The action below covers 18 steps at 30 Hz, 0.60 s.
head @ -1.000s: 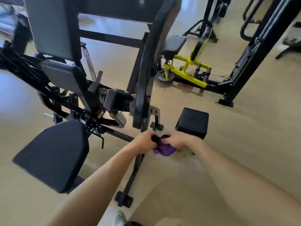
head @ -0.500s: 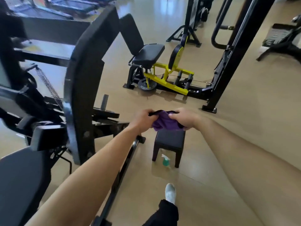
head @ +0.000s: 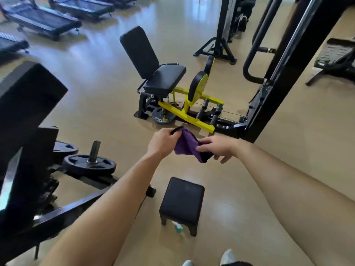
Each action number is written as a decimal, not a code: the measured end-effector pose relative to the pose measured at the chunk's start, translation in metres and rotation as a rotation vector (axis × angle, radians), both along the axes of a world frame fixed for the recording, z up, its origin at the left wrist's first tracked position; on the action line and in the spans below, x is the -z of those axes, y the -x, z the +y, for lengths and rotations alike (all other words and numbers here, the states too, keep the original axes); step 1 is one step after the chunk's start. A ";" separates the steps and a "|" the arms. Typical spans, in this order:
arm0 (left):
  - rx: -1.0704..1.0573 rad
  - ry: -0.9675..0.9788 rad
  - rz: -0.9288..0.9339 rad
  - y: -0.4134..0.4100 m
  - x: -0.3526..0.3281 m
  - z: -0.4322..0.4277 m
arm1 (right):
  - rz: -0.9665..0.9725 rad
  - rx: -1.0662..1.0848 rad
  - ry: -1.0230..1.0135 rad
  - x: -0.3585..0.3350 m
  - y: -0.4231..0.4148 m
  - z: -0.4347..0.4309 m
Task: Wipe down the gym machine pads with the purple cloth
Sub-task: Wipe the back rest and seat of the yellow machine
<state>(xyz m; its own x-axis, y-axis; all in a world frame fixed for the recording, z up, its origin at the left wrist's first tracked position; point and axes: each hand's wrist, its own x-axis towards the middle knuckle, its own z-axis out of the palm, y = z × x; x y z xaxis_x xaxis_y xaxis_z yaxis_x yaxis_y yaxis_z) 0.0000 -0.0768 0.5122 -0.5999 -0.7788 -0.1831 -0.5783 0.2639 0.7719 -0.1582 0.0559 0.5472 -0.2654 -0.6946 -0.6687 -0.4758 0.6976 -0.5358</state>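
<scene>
Your view has swung off the big black machine (head: 28, 112) at L, now only at the frame edge, & onto the yellow-framed machine (head: 192, 116) ahead. Its back pad (head: 139, 51) & seat pad (head: 165, 79) are in full view, well apart from you. Black stool (head: 182, 200) stands on the floor below your arms.

Purple cloth (head: 187, 145), a tight bunch 1 s ago, is now pulled open in mid-air betw. both hands, touching no pad. L hand (head: 163, 144) grips its top edge w/ curled fingers. R hand (head: 219, 147) pinches the lower end, other fingers loose. Green spray bottle (head: 178, 228) lies by the stool's foot.

My read: you're moving on from the L machine & opening a fresh cloth face. The yellow machine's pads are prob. next.
</scene>
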 end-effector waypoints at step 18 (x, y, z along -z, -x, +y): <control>-0.191 0.137 -0.253 0.244 0.001 -0.114 | -0.073 -0.070 0.430 -0.016 0.280 -0.199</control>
<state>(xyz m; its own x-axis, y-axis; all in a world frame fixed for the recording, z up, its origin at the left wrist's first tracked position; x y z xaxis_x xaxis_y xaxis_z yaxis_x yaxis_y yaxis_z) -0.2436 -0.1904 0.5110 -0.3901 -0.9002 -0.1934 -0.7958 0.2240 0.5626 -0.4379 -0.1434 0.5632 -0.1705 -0.9284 -0.3302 -0.4641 0.3713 -0.8042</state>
